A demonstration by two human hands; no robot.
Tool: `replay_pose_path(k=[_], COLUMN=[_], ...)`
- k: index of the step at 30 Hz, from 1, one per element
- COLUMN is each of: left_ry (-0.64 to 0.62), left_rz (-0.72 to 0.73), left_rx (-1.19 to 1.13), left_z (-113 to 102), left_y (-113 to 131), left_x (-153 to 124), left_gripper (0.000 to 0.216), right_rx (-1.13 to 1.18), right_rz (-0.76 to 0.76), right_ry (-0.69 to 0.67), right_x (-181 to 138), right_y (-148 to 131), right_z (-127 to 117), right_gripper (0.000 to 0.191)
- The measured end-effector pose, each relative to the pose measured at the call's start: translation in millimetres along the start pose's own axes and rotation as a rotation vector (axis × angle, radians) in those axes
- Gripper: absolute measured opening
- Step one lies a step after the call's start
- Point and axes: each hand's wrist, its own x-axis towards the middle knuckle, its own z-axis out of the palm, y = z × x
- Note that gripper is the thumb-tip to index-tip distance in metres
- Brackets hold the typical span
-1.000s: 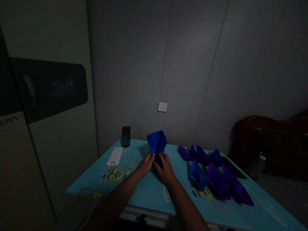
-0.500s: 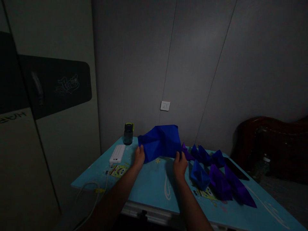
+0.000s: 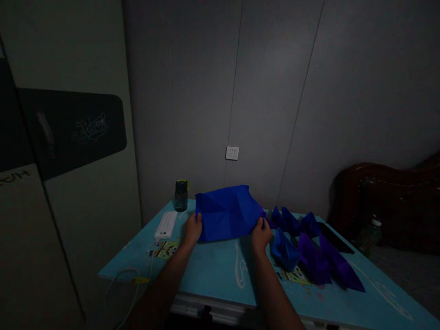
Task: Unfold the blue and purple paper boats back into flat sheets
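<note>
A creased sheet of blue paper (image 3: pixel 225 213) is stretched between my two hands above the light-blue table (image 3: pixel 213 275). My left hand (image 3: pixel 193 229) is closed on its lower left edge, the thumb lying on the near face. At the lower right corner, my right hand (image 3: pixel 261 233) pinches the paper between thumb and fingers. Just right of that hand stand folded paper boats: a blue boat (image 3: pixel 285 250), a purple boat (image 3: pixel 313 259) and several more behind and beside them. The sheet partly hides a purple piece at the back.
A white power bank (image 3: pixel 166 225) with a white cable lies on the left of the table. Behind it stands a dark bottle (image 3: pixel 181 196). A flat black device (image 3: pixel 335 238) rests at the right edge. The wall with a socket (image 3: pixel 232 153) rises behind the table.
The blue sheet has been pulled wider and flatter, with its face turned more toward me. My hands have moved slightly apart. The view has shifted a little.
</note>
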Motion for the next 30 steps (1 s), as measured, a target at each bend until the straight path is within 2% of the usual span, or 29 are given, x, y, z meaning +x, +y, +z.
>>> replay_pose_path(k=[1, 3, 5, 7, 8, 11, 13, 14, 17, 19, 21, 23, 26, 28, 30], left_ry=[0.008, 0.035, 0.096, 0.052, -0.050, -0.516, -0.707, -0.757, -0.787, -0.761, -0.750, -0.800, -0.928, -0.978, -0.992], left_rz=[0.036, 0.161, 0.355, 0.550, 0.640, 0.808, 0.801, 0.783, 0.747, 0.731, 0.694, 0.637, 0.555, 0.528, 0.509], left_rx=[0.103, 0.305, 0.482, 0.543, 0.534, 0.441, 0.415, 0.420, 0.419, 0.392, 0.421, 0.527, 0.698, 0.764, 0.790], left_z=[-8.1, -23.0, -31.6, -30.8, -27.4, -12.3, -4.3, -1.8, 1.5, 3.0, 5.0, 6.7, 7.5, 7.1, 6.8], left_y=[3.3, 13.3, 25.9, 36.3, 39.0, 33.7, 22.0, 15.5, -0.5, -6.5, -9.4, -10.1, -7.7, -4.6, -1.5], left_x=[-1.7, -6.5, -11.7, -15.4, -16.4, -17.2, -17.9, -18.8, -23.4, -27.2, -30.5, -32.7, -33.9, -34.1, -34.2], left_gripper=[0.025, 0.044, 0.061, 0.064, 0.063, 0.051, 0.047, 0.047, 0.050, 0.051, 0.053, 0.059, 0.069, 0.072, 0.073], right_rx=[0.006, 0.027, 0.057, 0.080, 0.077, -0.015, -0.130, -0.194, -0.351, -0.391, -0.414, -0.493, -0.713, -0.834, -0.906], right_rz=[-0.005, -0.040, -0.083, -0.123, -0.138, -0.161, -0.186, -0.215, -0.377, -0.523, -0.665, -0.707, -0.545, -0.436, -0.403], right_ry=[-0.031, -0.103, -0.163, -0.220, -0.247, -0.322, -0.312, -0.283, -0.188, -0.227, -0.387, -0.584, -0.808, -0.908, -0.983], right_x=[-0.9, -3.4, -7.3, -12.1, -14.4, -19.1, -20.0, -20.1, -22.6, -28.3, -37.1, -46.8, -57.0, -58.8, -57.7], right_y=[0.7, 1.4, 0.9, 0.3, 0.4, 2.4, 4.1, 4.3, 0.4, -5.7, -12.3, -16.7, -17.6, -16.7, -16.6], right_z=[1.3, 3.2, 4.9, 7.0, 8.1, 9.6, 8.1, 6.8, 3.5, 3.8, 6.3, 9.8, 13.4, 14.1, 14.5], right_gripper=[0.072, 0.070, 0.065, 0.061, 0.059, 0.056, 0.055, 0.055, 0.054, 0.052, 0.050, 0.046, 0.050, 0.060, 0.066])
